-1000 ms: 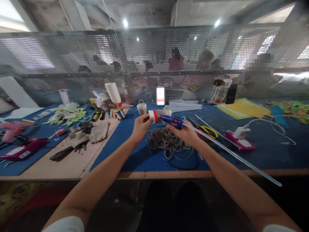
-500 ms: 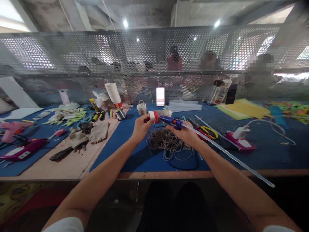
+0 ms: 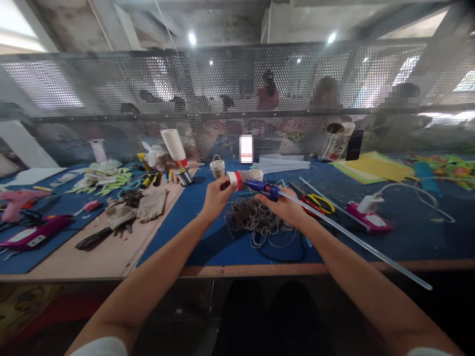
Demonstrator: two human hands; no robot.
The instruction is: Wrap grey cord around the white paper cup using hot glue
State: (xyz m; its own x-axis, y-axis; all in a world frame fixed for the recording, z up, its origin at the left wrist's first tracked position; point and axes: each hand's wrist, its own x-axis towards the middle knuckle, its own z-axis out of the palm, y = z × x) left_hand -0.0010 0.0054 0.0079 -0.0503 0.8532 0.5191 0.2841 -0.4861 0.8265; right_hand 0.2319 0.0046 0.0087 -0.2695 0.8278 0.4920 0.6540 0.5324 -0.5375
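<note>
Tilted on its side, a paper cup (image 3: 234, 179) with a red band is gripped by my left hand (image 3: 217, 197). Grey cord is wound round the part of the cup away from my fingers. My right hand (image 3: 287, 206) is closed round a blue hot glue gun (image 3: 264, 188), its nozzle close to the cup's side; whether it touches I cannot tell. A long clear glue stick (image 3: 356, 238) sticks out of the gun's back, over my right forearm. Below both hands lies a loose heap of grey cord (image 3: 256, 217) on the blue mat.
A small cord-wrapped cup with a handle (image 3: 217, 168) stands behind my left hand. Stacked paper cups (image 3: 173, 146) lean at left, near work gloves (image 3: 152, 203). Pliers (image 3: 321, 203) and a purple power strip (image 3: 371, 220) lie at right. A perforated metal screen (image 3: 222, 84) closes off the back.
The glue gun has shifted very slightly against the cup, and the glue stick's far end has swung a little right and down. Both hands keep their hold.
</note>
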